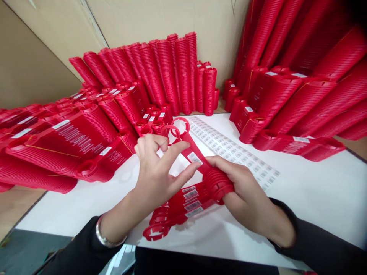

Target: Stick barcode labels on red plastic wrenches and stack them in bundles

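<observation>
My right hand (246,191) is closed around one ring end of a bundle of red plastic ring holders (219,185), flat strips with a ring at each end. The bundle fans out: several strips with white barcode labels reach down to the left, while one or two others point up and away. My left hand (157,164) is open above the upper strip (197,147), thumb and forefinger spread near its barcode label (195,158). Its other fingers are bent beside the far rings (181,125); whether they touch them I cannot tell.
A sheet of barcode labels (237,152) lies on the white table (312,191) beyond my right hand. Stacks of red ring holders (97,122) crowd the left, with tall stacks (166,72) behind. More stacks (286,99) stand at the right, against a beige wall (172,19).
</observation>
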The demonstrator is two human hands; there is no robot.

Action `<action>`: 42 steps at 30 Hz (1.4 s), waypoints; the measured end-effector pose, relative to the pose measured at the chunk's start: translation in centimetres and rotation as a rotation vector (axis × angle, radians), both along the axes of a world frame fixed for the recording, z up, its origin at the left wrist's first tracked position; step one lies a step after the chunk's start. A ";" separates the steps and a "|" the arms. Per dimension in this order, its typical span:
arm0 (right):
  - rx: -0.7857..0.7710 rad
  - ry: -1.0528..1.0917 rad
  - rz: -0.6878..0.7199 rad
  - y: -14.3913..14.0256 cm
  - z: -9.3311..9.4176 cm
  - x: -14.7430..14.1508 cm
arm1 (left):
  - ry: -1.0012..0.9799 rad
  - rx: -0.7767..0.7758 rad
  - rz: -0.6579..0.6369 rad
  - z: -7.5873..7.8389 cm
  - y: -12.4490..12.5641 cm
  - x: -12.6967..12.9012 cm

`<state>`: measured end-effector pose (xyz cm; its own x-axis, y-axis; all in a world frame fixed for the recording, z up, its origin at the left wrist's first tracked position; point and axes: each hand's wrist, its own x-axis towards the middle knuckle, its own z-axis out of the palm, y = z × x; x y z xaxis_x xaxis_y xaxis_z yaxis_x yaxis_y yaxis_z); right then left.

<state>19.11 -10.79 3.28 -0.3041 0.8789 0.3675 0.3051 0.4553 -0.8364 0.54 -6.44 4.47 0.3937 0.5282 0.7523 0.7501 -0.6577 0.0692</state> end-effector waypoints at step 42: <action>-0.169 -0.096 -0.059 0.3 0.0 -0.5 | -0.698 -0.876 -0.336 0.7 0.5 0.9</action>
<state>18.57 -10.50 3.29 -0.2770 0.9429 0.1850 0.4091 0.2900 -0.8652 1.48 -5.95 5.14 0.2571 0.9215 0.2910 0.1670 -0.3390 0.9259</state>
